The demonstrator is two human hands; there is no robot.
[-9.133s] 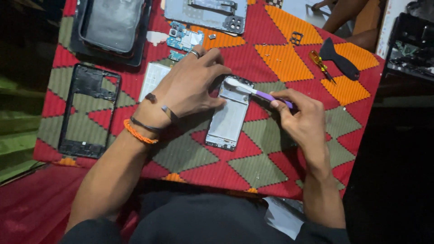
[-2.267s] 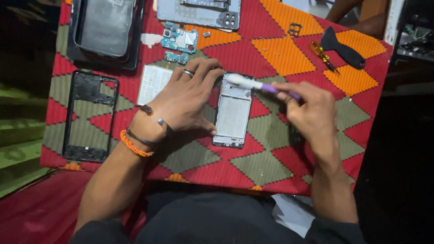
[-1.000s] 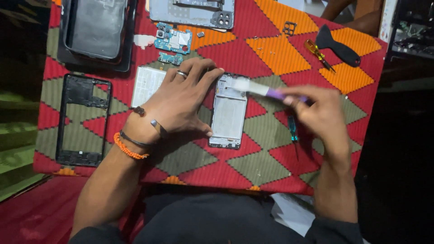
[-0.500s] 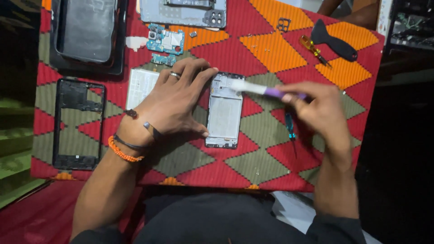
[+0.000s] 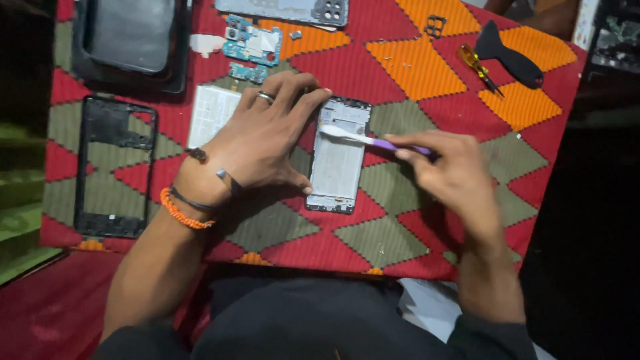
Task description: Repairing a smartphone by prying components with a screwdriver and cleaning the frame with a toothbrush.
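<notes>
1. Phone chassis (image 5: 338, 157): opened, pale inner face up, lying lengthwise on the patterned cloth (image 5: 427, 73) that covers the worktop, just in front of the person
2. Brush (image 5: 363, 138): white head, purple handle; head resting on the chassis's upper part
3. Right hand (image 5: 453, 177): grip closed on the brush handle, fingers pinching it near the purple end
4. Left hand (image 5: 263, 143): flat and spread, no grasp; fingertips and thumb against the chassis's left edge, pinning it; ring on one finger, orange bead band at the wrist
5. Step judged in hand: brushing the upper interior of the chassis clean; the next move likely calls for light strokes with the left hand holding firm, so the chassis does not slide
6. White flat part (image 5: 210, 115): just left of the left hand
7. Blue circuit board (image 5: 252, 43): beyond the hand
8. Black empty frame (image 5: 113, 167): far left
9. Yellow-handled screwdriver (image 5: 479, 67) and black tool (image 5: 510, 57): upper right, well apart from the chassis
</notes>
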